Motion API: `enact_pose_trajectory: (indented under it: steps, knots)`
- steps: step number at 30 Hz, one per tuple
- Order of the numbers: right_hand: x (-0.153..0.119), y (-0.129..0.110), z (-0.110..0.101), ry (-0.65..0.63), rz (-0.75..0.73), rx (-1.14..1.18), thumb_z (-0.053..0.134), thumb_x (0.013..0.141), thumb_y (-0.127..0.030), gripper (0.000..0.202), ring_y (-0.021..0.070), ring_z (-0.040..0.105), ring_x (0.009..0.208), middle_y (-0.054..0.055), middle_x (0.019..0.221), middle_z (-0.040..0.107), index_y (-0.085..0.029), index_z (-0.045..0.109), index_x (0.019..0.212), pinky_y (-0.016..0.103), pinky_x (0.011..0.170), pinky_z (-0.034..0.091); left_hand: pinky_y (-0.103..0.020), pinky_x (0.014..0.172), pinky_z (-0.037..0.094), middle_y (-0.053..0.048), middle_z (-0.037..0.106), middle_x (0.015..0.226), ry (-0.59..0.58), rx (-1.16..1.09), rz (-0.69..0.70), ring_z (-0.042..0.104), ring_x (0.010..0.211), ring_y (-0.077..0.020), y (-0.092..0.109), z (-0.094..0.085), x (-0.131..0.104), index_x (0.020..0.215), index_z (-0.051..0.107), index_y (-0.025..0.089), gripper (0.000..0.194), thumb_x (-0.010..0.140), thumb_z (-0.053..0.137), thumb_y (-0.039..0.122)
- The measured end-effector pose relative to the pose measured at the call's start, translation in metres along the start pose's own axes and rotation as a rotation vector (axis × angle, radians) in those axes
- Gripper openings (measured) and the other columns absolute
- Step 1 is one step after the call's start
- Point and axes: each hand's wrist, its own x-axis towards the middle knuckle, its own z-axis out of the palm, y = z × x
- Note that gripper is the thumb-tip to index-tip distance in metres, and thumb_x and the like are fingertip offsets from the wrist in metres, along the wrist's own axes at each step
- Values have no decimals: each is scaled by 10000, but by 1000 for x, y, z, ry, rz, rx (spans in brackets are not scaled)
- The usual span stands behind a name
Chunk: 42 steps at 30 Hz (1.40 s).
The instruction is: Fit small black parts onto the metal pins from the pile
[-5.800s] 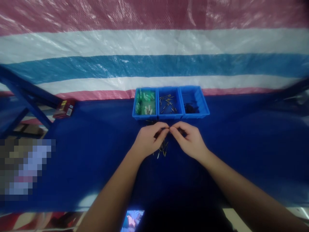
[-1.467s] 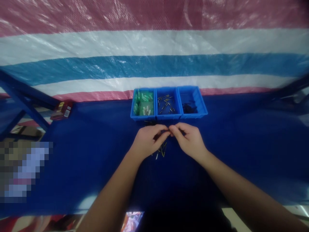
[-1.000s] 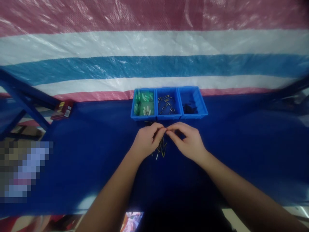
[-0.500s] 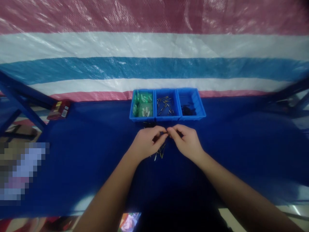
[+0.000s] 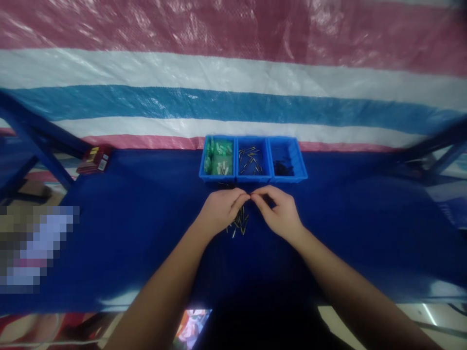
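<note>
My left hand (image 5: 223, 209) and my right hand (image 5: 277, 210) meet at their fingertips above the blue tabletop (image 5: 146, 233). Both are pinched closed, thumb against finger. Whatever lies between the fingertips is too small and hidden to make out. Beneath and beside my left hand lies a loose pile of thin metal pen-like pieces (image 5: 239, 224), some brassy, some silvery. Just beyond the hands stand three joined blue bins. The left bin (image 5: 201, 170) holds green plastic bags and small white pieces, the middle bin (image 5: 251, 178) thin metal pieces, the right bin (image 5: 299, 163) small dark parts.
A dark red box (image 5: 94, 159) lies at the table's far left corner. Blue metal frame legs (image 5: 32, 131) rise at both sides. A striped plastic sheet (image 5: 233, 78) hangs behind the table. A lit screen (image 5: 193, 328) shows below the near edge.
The view has tilted slightly. My hands stay together, with the left fingers drawn closer together and the gap under the left thumb narrowed. More of the metal pile shows beside my left hand.
</note>
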Motion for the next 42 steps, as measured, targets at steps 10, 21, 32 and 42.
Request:
enact_pose_trajectory:
  steps: [10, 21, 32, 42]
  knots:
    - [1, -3, -4, -118, 192, 155, 575, 965, -409, 291, 137, 593, 631, 14, 717, 678, -194, 668, 793, 255, 590, 452, -250, 666, 468, -2, 693, 767, -6, -39, 9, 642, 680, -132, -1, 0, 0, 918, 666, 185, 212, 1002, 505, 295]
    - [8, 2, 1, 308, 585, 579, 649, 866, -590, 435, 56, 443, 388, -40, 563, 559, -169, 619, 761, 178, 357, 294, -273, 690, 506, -34, 732, 789, 99, -7, 65, 689, 709, -156, -7, 1, -2, 888, 671, 172, 294, 1019, 429, 275]
    - [11, 17, -4, 264, 573, 413, 620, 883, -557, 386, 85, 485, 442, -12, 629, 623, -177, 682, 855, 212, 410, 359, -255, 697, 532, -32, 741, 780, 341, -7, 114, 712, 721, -151, -16, 6, -7, 869, 681, 166, 241, 976, 465, 179]
    - [1, 5, -5, -401, -66, -96, 602, 814, -53, 220, 130, 596, 713, 12, 881, 701, -207, 692, 944, 260, 682, 476, -256, 702, 522, -38, 737, 790, 359, 0, 99, 698, 716, -146, -13, 4, -5, 862, 675, 158, 238, 977, 468, 175]
